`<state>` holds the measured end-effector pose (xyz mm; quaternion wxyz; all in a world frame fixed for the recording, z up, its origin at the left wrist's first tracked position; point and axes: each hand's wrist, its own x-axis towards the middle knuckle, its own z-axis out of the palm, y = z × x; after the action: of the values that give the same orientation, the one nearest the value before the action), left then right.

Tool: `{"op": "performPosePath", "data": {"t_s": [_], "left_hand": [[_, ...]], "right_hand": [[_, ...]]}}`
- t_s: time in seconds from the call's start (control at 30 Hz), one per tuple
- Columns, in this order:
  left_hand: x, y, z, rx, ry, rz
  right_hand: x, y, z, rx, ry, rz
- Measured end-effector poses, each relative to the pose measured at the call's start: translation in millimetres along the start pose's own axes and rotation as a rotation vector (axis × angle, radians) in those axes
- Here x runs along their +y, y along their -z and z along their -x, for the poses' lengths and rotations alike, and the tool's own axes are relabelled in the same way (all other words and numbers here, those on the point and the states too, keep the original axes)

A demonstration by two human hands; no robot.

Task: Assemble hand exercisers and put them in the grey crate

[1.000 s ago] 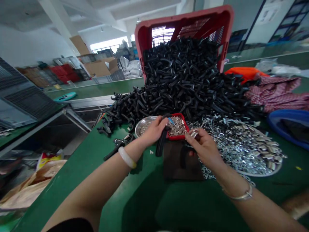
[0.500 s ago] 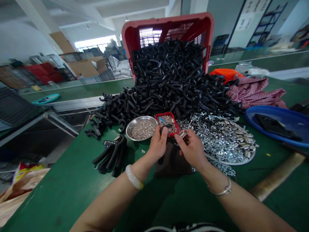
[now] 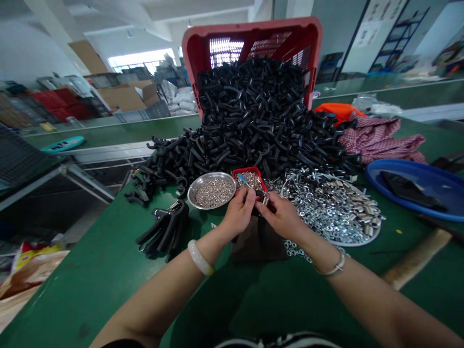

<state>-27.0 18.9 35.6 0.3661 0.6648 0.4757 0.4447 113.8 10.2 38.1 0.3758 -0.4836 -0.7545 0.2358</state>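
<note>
Fingers closed, my left hand point(image 3: 239, 211) grips a black handle part point(image 3: 259, 193) whose far end shows between the hands. My right hand point(image 3: 281, 214) is pinched on a small metal spring point(image 3: 266, 198) against that part. Both hands meet above a dark block point(image 3: 258, 241) on the green table. Just beyond them are a red tray point(image 3: 264, 181) of small pins with a blue-handled tool point(image 3: 243, 180) and a steel bowl point(image 3: 191, 197) of small metal pieces. To the left lies a bunch of black handles with metal fittings point(image 3: 170, 227).
A red crate point(image 3: 250, 30) tipped on its side spills a heap of black handles point(image 3: 250, 116). At the right are a tray of metal rings and sleeves point(image 3: 333, 208), a blue tray point(image 3: 449, 212) holding a dark flat object, a wooden-handled hammer point(image 3: 416, 258) and a checked cloth point(image 3: 384, 137).
My right hand has moved left, bringing the spring up to the black part in my left hand. The hands are now together. The view has shifted slightly.
</note>
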Motion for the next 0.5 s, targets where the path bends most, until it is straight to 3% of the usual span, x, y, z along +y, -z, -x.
{"op": "performPosePath", "data": {"t_s": [0.07,0.13,0.23,0.37,0.5], "left_hand": [[-4,-1.4,2,-0.022,0.125,0.086],[-7,-3.2,3,0.001,0.167,0.133],[-9,-4.2,4,0.029,0.124,0.132],[-10,-2.1,-2,-0.006,0.049,0.057],[-8,-0.5,-6,-0.053,0.051,-0.018]], "right_hand": [[5,0,-1,-0.059,-0.003,0.064],[7,0,-1,-0.090,-0.026,0.120],[6,0,-1,-0.118,-0.064,0.214],[2,-2,1,-0.278,-0.100,0.226],[-6,-6,4,-0.250,-0.179,0.271]]}}
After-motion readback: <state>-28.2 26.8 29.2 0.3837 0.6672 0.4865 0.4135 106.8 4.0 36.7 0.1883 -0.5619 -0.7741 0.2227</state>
